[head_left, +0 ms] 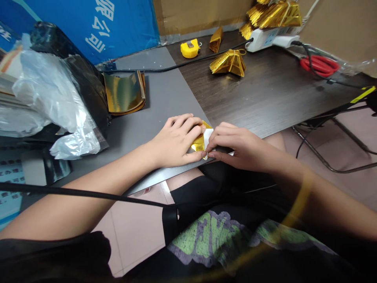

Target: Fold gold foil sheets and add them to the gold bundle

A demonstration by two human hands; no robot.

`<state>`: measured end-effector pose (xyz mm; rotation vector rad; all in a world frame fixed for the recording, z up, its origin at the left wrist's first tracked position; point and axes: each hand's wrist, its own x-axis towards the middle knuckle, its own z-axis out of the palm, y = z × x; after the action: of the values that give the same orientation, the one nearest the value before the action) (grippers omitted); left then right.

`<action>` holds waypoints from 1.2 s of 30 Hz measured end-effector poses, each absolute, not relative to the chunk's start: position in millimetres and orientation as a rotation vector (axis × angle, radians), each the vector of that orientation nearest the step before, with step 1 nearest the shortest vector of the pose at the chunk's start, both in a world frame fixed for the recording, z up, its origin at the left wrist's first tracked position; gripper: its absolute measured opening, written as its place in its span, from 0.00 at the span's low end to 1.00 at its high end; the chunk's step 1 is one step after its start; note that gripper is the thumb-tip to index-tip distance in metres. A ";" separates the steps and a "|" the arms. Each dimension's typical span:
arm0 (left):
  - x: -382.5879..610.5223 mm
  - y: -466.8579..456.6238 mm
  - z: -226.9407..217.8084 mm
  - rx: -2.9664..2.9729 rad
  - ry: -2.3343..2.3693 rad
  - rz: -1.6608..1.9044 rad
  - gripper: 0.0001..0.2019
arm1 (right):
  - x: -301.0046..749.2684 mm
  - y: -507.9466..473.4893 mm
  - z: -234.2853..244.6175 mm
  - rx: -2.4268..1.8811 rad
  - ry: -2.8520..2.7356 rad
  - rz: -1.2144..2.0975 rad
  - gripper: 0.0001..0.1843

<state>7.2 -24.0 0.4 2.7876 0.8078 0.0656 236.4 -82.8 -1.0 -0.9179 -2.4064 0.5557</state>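
The paper point(198, 144) lay on the table point(250, 94) at three o'clock from the left hand point(178, 138), whose spread thumb and fingers rested by its gold part; the right hand point(235, 144) pinched its white part, at nine o'clock, between thumb and forefinger.

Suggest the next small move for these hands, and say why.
I'd probably have the right hand press along the white part: its fingers touch that part's near end, while the left hand rests over the gold sheet beside it.
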 end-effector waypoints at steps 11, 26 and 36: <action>6.2 -24.1 -3.5 2.840 0.786 0.107 0.33 | 229.9 -93.0 -10.8 -0.917 -2.364 0.265 0.05; 5.9 -24.4 -1.5 2.847 0.784 0.098 0.31 | 220.1 -130.7 -29.6 -0.996 -2.263 -0.090 0.17; 7.2 -24.1 -1.2 2.855 0.806 0.048 0.31 | 218.7 -131.4 -35.1 -0.969 -2.267 -0.195 0.19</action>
<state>7.2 -24.1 -1.2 2.8553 0.8057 0.0485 218.7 -131.4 -35.1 -0.9685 -2.2666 -0.1952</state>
